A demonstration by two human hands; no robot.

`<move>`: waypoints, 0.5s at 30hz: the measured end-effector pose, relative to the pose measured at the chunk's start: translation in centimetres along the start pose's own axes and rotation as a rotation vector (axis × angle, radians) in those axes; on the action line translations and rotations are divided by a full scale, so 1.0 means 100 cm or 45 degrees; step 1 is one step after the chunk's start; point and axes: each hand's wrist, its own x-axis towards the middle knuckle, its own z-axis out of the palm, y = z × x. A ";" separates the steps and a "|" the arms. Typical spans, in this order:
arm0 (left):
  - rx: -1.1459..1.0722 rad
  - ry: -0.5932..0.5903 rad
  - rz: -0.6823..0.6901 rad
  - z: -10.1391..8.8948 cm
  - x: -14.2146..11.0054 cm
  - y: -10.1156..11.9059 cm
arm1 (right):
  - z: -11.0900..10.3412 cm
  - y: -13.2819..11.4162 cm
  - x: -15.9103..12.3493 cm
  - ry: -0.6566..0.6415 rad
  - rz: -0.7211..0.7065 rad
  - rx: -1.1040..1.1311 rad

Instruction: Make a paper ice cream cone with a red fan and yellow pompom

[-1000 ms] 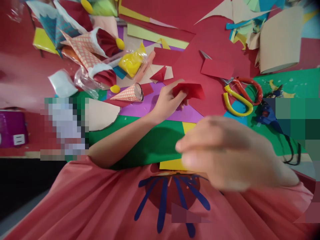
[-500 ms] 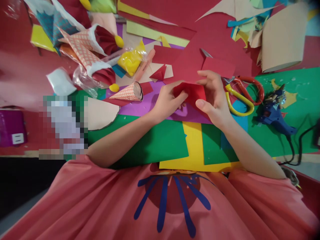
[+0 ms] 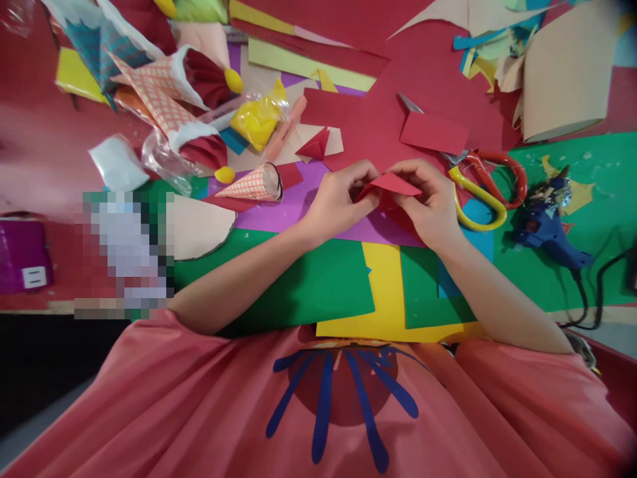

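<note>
1. Folded red paper [image 3: 395, 184] hangs between the two hands in front of the person, above the purple sheet [image 3: 283, 216].
2. Its upper face is plain, matte and bright red, narrowing to an angular point at the right; the part beneath looks darker, in shadow.
3. A raised ridge gives it a tent-like shape, though the fingers hide much of the outline.
4. The left hand [image 3: 338, 202] has its thumb and bent fingers closed on the paper's left side.
5. The right hand [image 3: 432, 206] curls likewise, thumb below and fingers behind, gripping the right part.
6. Up and left of it, a red folded triangle [image 3: 315, 145] lies on a beige scrap [image 3: 335, 141].
7. To the right, a red rectangle [image 3: 434, 131] covers part of the scissors [image 3: 475, 189].
</note>
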 end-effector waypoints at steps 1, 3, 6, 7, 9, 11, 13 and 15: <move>-0.016 0.001 -0.007 0.000 0.000 0.000 | 0.000 0.000 0.000 0.003 0.007 -0.001; -0.002 0.005 -0.017 -0.001 0.000 0.000 | 0.000 -0.001 0.000 -0.011 0.008 0.011; 0.032 0.004 -0.023 -0.001 -0.001 0.000 | -0.001 -0.002 0.000 -0.038 0.003 0.029; 0.017 0.000 -0.021 -0.001 -0.001 0.001 | -0.001 -0.002 0.000 -0.036 0.003 0.026; -0.035 0.001 -0.007 0.000 -0.001 0.001 | -0.001 0.000 0.000 -0.005 0.010 0.011; -0.075 0.015 0.010 0.001 -0.002 0.001 | -0.001 0.001 0.001 0.035 0.015 0.000; -0.077 0.030 0.019 0.002 -0.002 0.001 | -0.001 0.002 0.001 0.053 0.021 0.002; -0.051 0.050 0.032 0.002 -0.003 0.000 | -0.002 0.001 0.001 0.038 0.025 0.003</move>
